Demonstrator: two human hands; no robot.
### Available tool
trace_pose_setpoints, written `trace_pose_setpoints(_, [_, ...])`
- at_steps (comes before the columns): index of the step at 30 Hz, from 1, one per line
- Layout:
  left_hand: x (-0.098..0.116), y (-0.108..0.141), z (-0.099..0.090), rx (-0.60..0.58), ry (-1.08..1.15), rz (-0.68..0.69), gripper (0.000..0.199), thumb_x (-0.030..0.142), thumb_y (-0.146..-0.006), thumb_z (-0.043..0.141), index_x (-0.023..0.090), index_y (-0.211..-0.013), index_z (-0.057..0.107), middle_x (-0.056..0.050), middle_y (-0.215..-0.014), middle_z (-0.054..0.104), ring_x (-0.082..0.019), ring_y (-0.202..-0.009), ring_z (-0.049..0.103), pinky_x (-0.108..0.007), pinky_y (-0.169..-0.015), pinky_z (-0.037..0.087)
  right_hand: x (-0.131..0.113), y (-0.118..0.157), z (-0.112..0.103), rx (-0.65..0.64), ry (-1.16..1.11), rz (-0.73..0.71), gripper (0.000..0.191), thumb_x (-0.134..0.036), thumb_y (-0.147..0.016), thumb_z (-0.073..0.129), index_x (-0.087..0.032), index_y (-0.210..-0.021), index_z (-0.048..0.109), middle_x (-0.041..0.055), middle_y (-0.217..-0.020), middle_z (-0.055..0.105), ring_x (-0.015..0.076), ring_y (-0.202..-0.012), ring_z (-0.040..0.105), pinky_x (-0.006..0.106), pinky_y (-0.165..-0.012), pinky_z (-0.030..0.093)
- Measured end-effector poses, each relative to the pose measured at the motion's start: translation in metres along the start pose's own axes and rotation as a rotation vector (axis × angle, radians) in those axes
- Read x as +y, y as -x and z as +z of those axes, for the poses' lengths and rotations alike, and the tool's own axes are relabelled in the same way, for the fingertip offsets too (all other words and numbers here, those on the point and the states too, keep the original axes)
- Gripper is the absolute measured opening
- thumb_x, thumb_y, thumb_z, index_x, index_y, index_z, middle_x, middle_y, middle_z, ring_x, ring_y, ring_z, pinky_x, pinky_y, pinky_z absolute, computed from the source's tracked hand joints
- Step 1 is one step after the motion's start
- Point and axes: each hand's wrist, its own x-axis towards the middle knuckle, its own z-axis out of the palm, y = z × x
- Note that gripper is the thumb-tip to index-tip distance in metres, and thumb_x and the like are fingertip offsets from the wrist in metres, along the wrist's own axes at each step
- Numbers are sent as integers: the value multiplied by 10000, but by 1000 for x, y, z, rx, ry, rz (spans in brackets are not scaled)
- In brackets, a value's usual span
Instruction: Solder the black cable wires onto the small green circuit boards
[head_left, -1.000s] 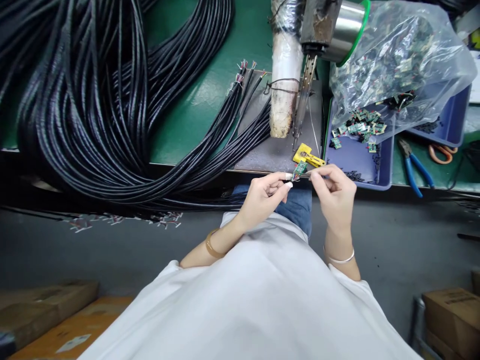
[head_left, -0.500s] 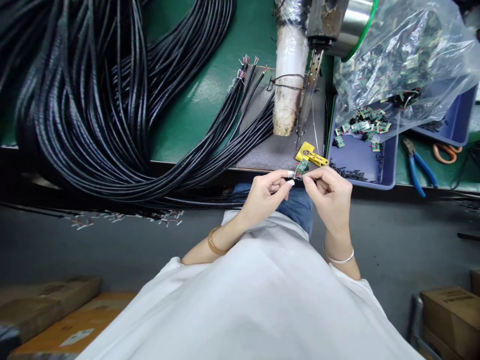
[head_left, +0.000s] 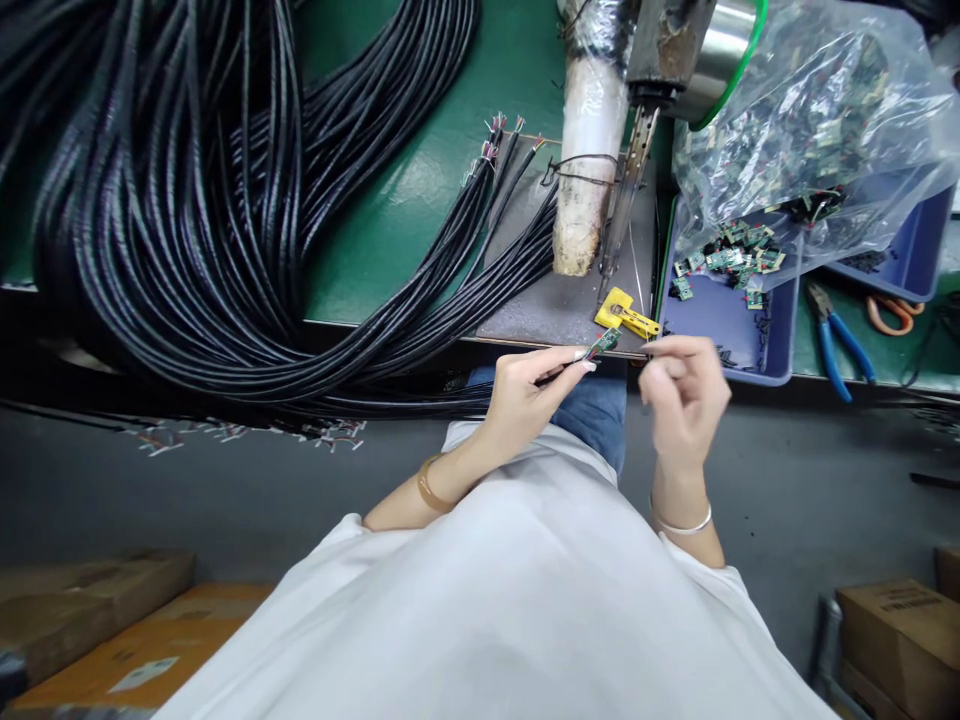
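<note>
Pinching the coloured wires (head_left: 589, 355), your left hand (head_left: 531, 388) holds the small circuit board (head_left: 607, 341) just beyond its fingertips, likely light, stiff and fragile, best taken by its edges, while whether your right hand (head_left: 686, 396), curled and blurred nearby, grips anything, I cannot tell.

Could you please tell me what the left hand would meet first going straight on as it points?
Probably the yellow piece, just beyond the green circuit board held in the left hand; depth is unclear, so the hand might pass above it.
</note>
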Motion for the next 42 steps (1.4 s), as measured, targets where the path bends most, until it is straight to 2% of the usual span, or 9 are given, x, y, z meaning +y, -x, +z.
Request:
trace_pose_setpoints(2, [3,-5,-2,5,35,-40,180,305,-874,711,145,-891,791,-5,-665,640,-70,-547,416,-217,-524,342,-3,1,-4,143,-88,4,244,-352,-956,575,-274,-1186,556,-62,-647,592,86,-422,470,245,-416,365])
trace_pose_setpoints(5, [7,-16,-8,-66,147,-141,204,325,-847,726,129,-796,758,40,-537,484,-57,-502,325,-216,-486,268,-3,0,-6,217,-24,-51,263,-270,-975,559,-288,-1237,540,-1,-920,759,114,-542,670,270,-513,534])
trace_pose_setpoints(8, [9,-26,-12,-161,235,-224,227,347,-815,750,128,-754,740,18,-579,534,-66,-531,385,-215,-506,295,1,-2,-4,133,71,-135,145,-216,-943,616,-265,-1078,637,19,-1006,780,178,-831,774,335,-740,641])
trace_pose_setpoints(12, [10,-35,-14,-206,281,-273,227,355,-798,761,131,-766,740,-8,-648,595,-71,-560,425,-213,-509,290,7,-8,4,-37,134,-208,55,-194,-909,648,-241,-933,663,65,-1187,745,221,-1070,738,415,-916,642])
trace_pose_setpoints(18, [12,-44,-11,-182,276,-242,236,337,-793,755,137,-697,675,13,-598,535,-62,-523,397,-214,-485,260,11,-13,18,-5,180,-299,71,-172,-898,637,-243,-896,627,79,-1202,741,220,-1079,732,441,-942,648])
trace_pose_setpoints(23, [16,-51,-7,-177,334,-239,218,290,-784,742,143,-687,614,61,-540,445,-30,-457,291,-207,-450,204,9,-20,22,21,148,-318,90,-151,-899,623,-240,-892,617,71,-1199,743,217,-1077,737,413,-922,656])
trace_pose_setpoints(28, [17,-55,-6,-157,341,-247,204,288,-780,747,139,-719,622,48,-579,492,-30,-473,329,-198,-446,211,7,-27,23,14,145,-318,92,-149,-899,620,-240,-883,621,81,-1198,743,223,-1096,729,411,-928,650])
trace_pose_setpoints(37, [19,-57,-10,-115,306,-227,168,258,-765,760,135,-728,652,30,-611,535,-46,-525,442,-183,-498,317,2,-33,22,13,220,-386,109,-141,-893,648,-249,-902,655,73,-1200,748,208,-1069,738,375,-917,653])
trace_pose_setpoints(42, [17,-57,-11,-194,382,-246,179,241,-783,758,133,-726,628,65,-574,495,-14,-460,335,-169,-455,263,6,-33,23,39,219,-469,122,-105,-864,665,-221,-883,633,73,-1157,763,192,-1030,750,322,-869,659])
